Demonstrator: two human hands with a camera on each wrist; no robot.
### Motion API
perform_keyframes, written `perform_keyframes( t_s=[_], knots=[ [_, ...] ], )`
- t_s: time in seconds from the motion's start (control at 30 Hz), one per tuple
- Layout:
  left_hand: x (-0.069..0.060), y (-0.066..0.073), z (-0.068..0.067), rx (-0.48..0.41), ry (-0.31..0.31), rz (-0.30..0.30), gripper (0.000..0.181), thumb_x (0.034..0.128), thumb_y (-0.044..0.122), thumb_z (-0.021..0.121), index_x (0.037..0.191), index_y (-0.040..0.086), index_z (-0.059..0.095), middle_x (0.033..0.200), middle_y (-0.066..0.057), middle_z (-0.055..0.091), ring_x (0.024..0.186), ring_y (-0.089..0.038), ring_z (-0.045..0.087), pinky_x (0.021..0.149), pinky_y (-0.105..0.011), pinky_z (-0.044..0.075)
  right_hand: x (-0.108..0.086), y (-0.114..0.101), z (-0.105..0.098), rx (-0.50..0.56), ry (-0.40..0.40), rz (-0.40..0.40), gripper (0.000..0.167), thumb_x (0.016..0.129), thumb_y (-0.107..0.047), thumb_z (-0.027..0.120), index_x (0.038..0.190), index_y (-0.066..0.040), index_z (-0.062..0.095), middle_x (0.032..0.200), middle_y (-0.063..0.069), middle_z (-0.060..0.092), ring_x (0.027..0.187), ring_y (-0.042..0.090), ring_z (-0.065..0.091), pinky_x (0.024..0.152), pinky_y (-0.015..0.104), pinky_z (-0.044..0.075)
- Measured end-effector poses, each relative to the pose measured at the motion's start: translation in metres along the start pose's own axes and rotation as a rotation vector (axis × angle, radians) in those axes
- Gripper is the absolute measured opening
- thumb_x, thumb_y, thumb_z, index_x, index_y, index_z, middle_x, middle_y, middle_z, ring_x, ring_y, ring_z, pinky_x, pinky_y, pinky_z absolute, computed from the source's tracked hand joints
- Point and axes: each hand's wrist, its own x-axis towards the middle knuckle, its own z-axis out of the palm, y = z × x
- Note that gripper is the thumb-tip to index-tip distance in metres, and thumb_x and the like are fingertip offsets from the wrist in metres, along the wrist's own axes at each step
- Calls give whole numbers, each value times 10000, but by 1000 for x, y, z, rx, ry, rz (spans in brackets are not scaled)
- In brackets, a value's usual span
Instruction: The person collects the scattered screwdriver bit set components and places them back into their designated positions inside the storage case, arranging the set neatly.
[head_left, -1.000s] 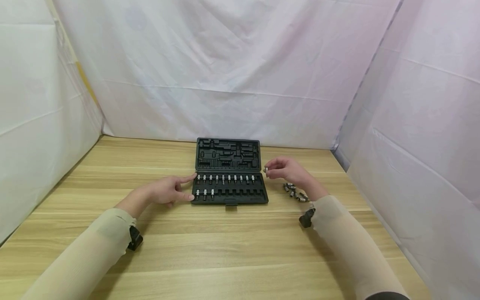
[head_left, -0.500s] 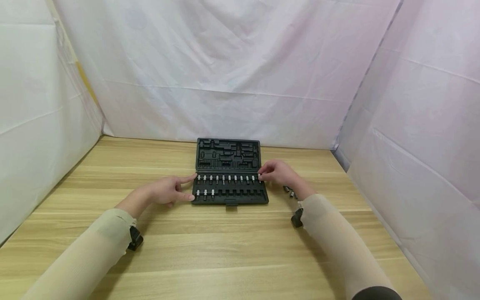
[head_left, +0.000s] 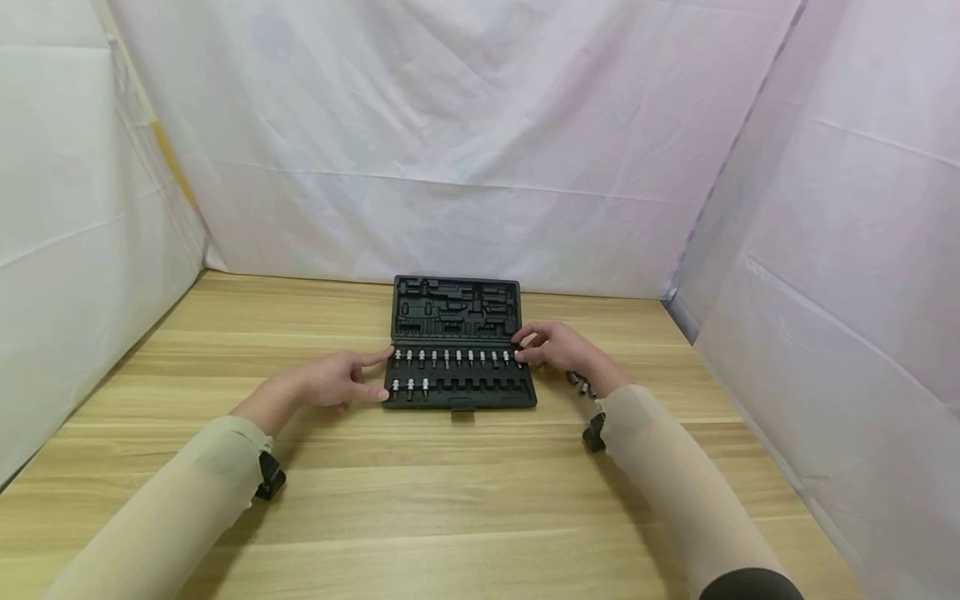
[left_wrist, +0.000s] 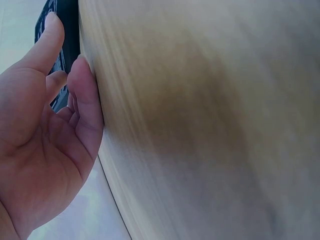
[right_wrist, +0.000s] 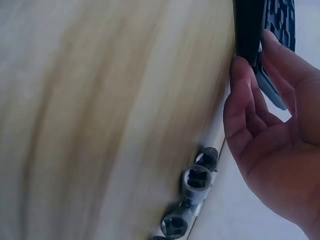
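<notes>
In the head view, a black case (head_left: 491, 402) lies on the wooden table with its lid (head_left: 476, 317) raised behind it. Silver bit sockets fill most of its upper row; three stand at the left of its lower row. The left hand (head_left: 333, 382) touches the case's left edge with extended thumb and index finger. At the right end of the upper row, the right hand (head_left: 558, 346) has its thumb against a socket (head_left: 518, 355), index finger raised near the hinge. Both wrist views show the left hand (left_wrist: 45, 130) and right hand (right_wrist: 275, 120) beside the case.
Several loose sockets (head_left: 583, 387) lie on the table by the right wrist, larger in the right wrist view as a metal cluster (right_wrist: 196, 178). White sheets (head_left: 450, 167) hang behind the table and at both sides.
The right hand has moved left from beside the case with a socket, which now sits at the upper row's right end; its index finger has lifted off. The left hand has stayed put.
</notes>
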Motion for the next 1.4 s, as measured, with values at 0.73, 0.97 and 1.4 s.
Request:
perform_keyframes(
  t_s=[0.73,0.97,1.4],
  knots=[
    [2,0,-1,-4,-8,17,934,1035,431,771,1767,227,229,910,-97,558,647,-175,540,660,-352,551,5,-8,8,250,73,219,310,1005,-134,816,1312,-114,777,1312,128,730,953,186,705,793,311,626],
    [1,-1,0,-7,-3,10,943,1027,427,780,1766,232,228,944,-127,590,650,-178,551,655,-349,558,1,-6,7,221,55,178,310,1032,-198,790,1335,-134,772,1148,99,790,936,196,716,775,327,618],
    [-1,2,0,-18,0,8,942,1034,420,774,1770,235,215,931,-114,577,636,-168,537,647,-341,542,-36,12,-19,153,89,56,385,1088,-324,711,1413,-117,725,1402,143,731,1209,337,726,876,400,604]
  ],
)
